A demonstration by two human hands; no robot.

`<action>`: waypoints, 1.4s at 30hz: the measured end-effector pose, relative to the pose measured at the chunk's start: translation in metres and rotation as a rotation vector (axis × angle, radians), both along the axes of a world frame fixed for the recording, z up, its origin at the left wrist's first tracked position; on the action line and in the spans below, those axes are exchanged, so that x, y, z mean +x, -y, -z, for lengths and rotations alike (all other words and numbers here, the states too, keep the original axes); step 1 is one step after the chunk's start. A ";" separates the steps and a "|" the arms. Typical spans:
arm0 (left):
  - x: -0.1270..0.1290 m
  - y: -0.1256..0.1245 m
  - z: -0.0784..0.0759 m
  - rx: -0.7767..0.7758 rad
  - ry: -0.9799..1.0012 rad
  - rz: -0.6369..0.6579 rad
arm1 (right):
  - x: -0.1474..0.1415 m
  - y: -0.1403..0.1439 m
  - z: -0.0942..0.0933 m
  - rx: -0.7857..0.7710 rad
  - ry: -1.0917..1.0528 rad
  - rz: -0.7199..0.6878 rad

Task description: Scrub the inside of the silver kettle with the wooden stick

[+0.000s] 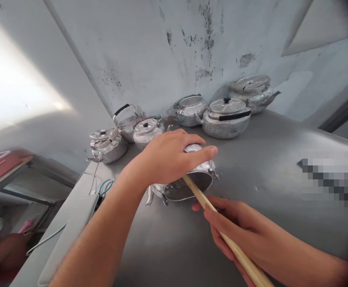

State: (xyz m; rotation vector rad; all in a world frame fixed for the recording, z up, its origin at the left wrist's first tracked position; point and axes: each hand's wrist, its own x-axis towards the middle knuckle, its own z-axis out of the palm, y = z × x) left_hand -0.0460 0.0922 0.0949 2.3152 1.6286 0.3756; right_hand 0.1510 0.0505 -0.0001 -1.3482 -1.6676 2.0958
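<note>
Left hand [168, 157] fingers clamp tipped kettle [188, 179] on worktop [266, 191]; right hand [230, 227] fingers grip wooden stick [221, 235], tip inside kettle mouth. Best: steady kettle, short strokes.

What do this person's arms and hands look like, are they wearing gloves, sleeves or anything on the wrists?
Both arms are bare as far as the picture shows: no sleeves reach into view. The left hand and the right hand wear no gloves. No watch, bracelet or ring shows on either wrist or on the fingers in view. The nails look short and plain. No markings or bandages are visible.
</note>
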 end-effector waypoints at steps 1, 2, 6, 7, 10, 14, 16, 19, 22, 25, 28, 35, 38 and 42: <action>0.000 0.000 0.000 0.001 0.001 0.002 | 0.000 0.000 -0.001 -0.003 0.008 0.005; 0.000 0.000 0.000 0.003 0.002 0.002 | 0.000 0.000 -0.002 -0.007 0.019 0.008; 0.000 0.000 0.001 0.006 0.009 0.001 | -0.001 0.000 -0.006 -0.067 0.047 0.023; -0.001 0.000 0.001 0.006 0.010 0.000 | -0.001 0.000 -0.006 -0.074 0.040 0.033; -0.002 0.000 0.002 0.005 0.008 -0.003 | -0.001 0.000 -0.006 -0.060 0.027 0.051; -0.003 0.000 0.001 0.000 0.008 -0.007 | 0.000 0.002 -0.005 -0.029 0.071 0.031; -0.002 0.000 0.001 0.001 0.004 -0.007 | 0.000 0.003 -0.004 -0.001 0.061 0.041; -0.002 0.000 0.000 0.003 -0.007 -0.007 | -0.001 0.004 -0.002 0.016 0.045 0.025; -0.001 0.000 0.000 0.002 -0.001 -0.008 | -0.001 0.005 0.001 0.002 0.047 0.004; -0.001 0.000 0.000 -0.002 0.009 -0.003 | 0.000 0.006 0.002 0.008 0.021 0.016; -0.001 0.001 0.000 -0.004 0.012 -0.002 | 0.002 0.005 0.001 0.017 0.056 0.016; 0.000 0.000 0.000 0.000 -0.008 0.002 | 0.002 0.004 0.000 0.048 0.030 0.042; -0.001 0.000 0.000 0.000 -0.005 0.004 | 0.000 0.004 -0.002 0.014 0.079 0.019; -0.001 -0.001 0.001 0.005 0.000 0.008 | -0.002 0.002 -0.003 0.019 0.100 0.021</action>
